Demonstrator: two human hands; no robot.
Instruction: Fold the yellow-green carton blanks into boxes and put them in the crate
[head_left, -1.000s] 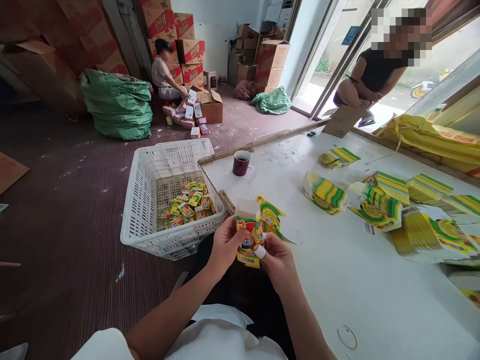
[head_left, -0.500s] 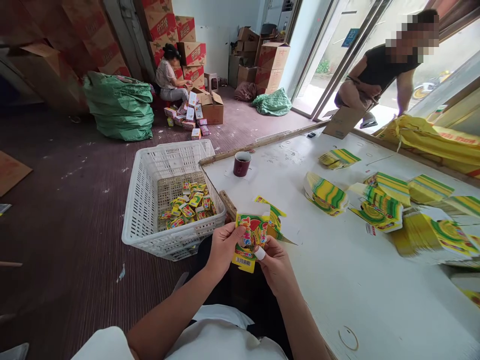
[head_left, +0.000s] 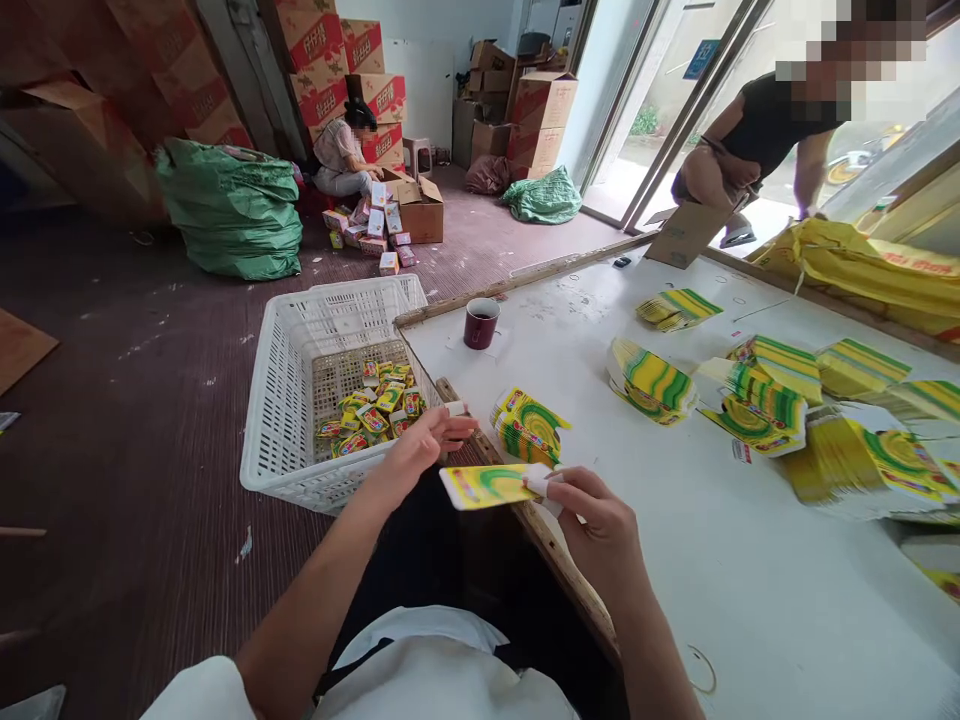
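Note:
My right hand (head_left: 600, 525) pinches a flat yellow-and-green carton blank (head_left: 487, 485) by its right end, holding it level just off the white table's (head_left: 675, 560) near edge. My left hand (head_left: 424, 445) hovers with fingers loosely spread and nothing in them, over the near right rim of the white plastic basket (head_left: 300, 400). Several small folded yellow boxes (head_left: 371, 405) lie in that basket. A short stack of flat blanks (head_left: 529, 425) lies on the table beside both hands.
Fanned piles of blanks (head_left: 757, 400) cover the table's right side, a dark red cup (head_left: 481, 323) stands near its far corner. A person in black (head_left: 757, 130) bends beyond the table; another sits among cartons (head_left: 341, 150). Green sacks (head_left: 232, 205) lie on the floor.
The carton both hands were folding is gone from them. My left hand has moved left over the basket and opened; my right hand now holds a fresh flat blank.

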